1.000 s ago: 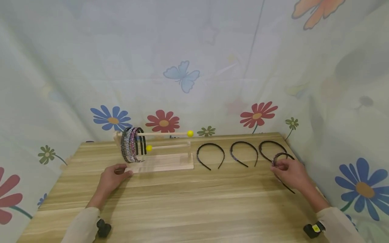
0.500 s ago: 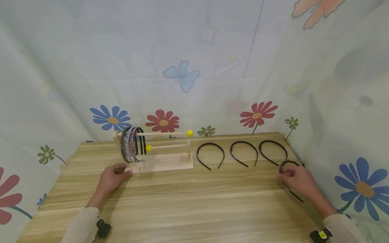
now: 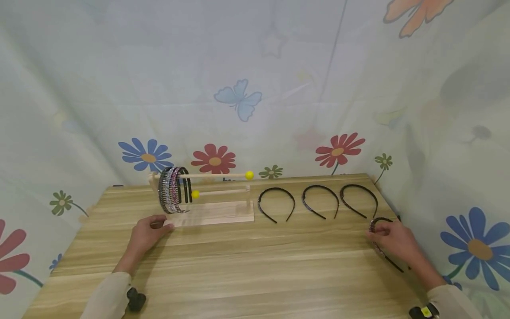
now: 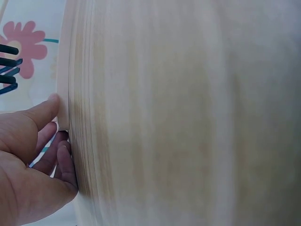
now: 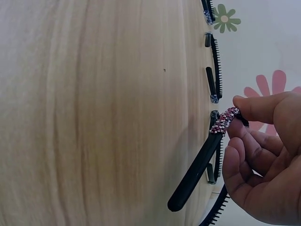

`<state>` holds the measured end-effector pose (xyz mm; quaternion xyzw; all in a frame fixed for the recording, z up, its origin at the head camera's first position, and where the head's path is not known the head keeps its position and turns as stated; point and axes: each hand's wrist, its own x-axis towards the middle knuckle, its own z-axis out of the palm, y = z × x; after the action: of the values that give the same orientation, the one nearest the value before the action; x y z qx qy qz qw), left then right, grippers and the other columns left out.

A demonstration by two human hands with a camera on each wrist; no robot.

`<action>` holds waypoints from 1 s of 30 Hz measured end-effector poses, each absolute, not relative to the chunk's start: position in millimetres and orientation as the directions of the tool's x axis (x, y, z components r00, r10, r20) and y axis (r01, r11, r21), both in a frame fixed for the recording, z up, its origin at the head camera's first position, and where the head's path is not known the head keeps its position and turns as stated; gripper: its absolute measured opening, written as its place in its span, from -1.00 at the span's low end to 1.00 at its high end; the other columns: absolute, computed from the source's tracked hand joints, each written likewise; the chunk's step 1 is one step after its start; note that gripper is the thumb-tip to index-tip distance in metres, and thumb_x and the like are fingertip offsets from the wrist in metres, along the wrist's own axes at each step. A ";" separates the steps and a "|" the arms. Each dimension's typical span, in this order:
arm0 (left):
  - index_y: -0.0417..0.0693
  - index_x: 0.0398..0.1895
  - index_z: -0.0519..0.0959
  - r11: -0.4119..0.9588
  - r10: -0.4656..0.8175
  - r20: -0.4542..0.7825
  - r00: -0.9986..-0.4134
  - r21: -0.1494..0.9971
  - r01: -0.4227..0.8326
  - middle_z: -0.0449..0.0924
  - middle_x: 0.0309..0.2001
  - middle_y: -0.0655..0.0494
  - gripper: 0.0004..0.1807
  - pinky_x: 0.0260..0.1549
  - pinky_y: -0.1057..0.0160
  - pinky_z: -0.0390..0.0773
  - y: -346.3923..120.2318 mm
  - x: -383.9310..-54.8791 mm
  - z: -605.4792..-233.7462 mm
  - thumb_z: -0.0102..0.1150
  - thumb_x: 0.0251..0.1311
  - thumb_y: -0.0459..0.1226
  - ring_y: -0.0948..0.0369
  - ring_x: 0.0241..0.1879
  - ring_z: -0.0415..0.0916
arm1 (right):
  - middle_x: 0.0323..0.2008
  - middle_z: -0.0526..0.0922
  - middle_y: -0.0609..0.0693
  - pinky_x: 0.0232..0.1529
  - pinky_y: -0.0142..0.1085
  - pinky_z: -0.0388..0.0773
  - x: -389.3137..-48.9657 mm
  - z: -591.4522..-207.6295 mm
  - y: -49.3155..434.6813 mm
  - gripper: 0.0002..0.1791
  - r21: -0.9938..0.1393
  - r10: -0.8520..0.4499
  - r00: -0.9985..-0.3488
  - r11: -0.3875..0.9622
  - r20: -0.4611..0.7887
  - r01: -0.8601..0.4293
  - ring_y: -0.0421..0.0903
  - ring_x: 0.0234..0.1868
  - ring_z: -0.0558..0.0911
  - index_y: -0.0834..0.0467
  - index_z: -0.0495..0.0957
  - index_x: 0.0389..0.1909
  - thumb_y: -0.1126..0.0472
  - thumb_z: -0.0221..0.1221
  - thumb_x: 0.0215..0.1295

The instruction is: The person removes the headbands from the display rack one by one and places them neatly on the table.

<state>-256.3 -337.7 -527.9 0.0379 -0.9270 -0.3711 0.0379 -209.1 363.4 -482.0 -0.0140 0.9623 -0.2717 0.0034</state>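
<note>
From my remote station I am holding the pink-jewelled headband (image 5: 225,121) in a narrow pinch of my right hand (image 5: 268,155), near the right end of the wooden tabletop (image 3: 255,266) and the rightmost of three black headbands (image 3: 320,186) lying in a row. My left hand (image 3: 145,233) is pinching the near left corner of the wooden rack (image 3: 215,214), where several glittery headbands (image 3: 171,190) are hanging, and a flowered backdrop (image 3: 239,53) is rising behind.

No wording can be read in any view. Small dark marks (image 3: 229,180) on the patterned backdrop (image 3: 167,75), low behind the wooden rack (image 3: 223,213) and by the back edge of the worktop (image 3: 255,274), are too small to make out.
</note>
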 end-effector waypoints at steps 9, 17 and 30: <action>-0.34 0.24 0.55 0.720 -0.096 0.047 -0.994 0.693 -0.037 0.61 0.16 -0.34 -0.37 0.07 -0.15 0.60 -337.8 -256.5 -528.1 0.36 0.32 -0.03 -0.21 0.10 0.61 | -0.14 0.78 0.22 -0.20 0.02 0.66 -210.3 -487.1 365.8 -0.44 -0.530 -0.009 -0.999 0.848 -0.037 0.012 0.18 -0.13 0.74 0.35 0.70 -0.02 -0.11 0.33 0.35; -0.33 0.25 0.55 0.727 -0.096 0.051 -0.994 0.686 -0.036 0.61 0.17 -0.33 -0.35 0.08 -0.16 0.59 -338.3 -257.5 -529.3 0.35 0.32 0.00 -0.21 0.11 0.61 | -0.19 0.80 0.20 -0.19 -0.01 0.67 -210.3 -487.2 363.2 -0.48 -0.535 0.003 -0.998 0.844 -0.056 0.032 0.16 -0.15 0.76 0.31 0.73 -0.07 -0.12 0.31 0.36; -0.33 0.27 0.53 0.731 -0.102 0.047 -0.994 0.681 -0.043 0.60 0.17 -0.35 -0.34 0.09 -0.18 0.59 -338.2 -257.5 -528.1 0.33 0.33 0.01 -0.22 0.13 0.60 | -0.08 0.75 0.30 -0.20 -0.03 0.69 -211.0 -494.5 361.2 -0.31 -0.554 0.037 -0.998 0.830 -0.056 0.061 0.20 -0.10 0.74 0.42 0.65 0.06 -0.19 0.30 0.35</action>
<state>-257.5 -338.2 -528.1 0.0390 -0.9294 -0.3648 0.0403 -211.0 361.2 -494.5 0.0256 0.9563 -0.2904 0.0214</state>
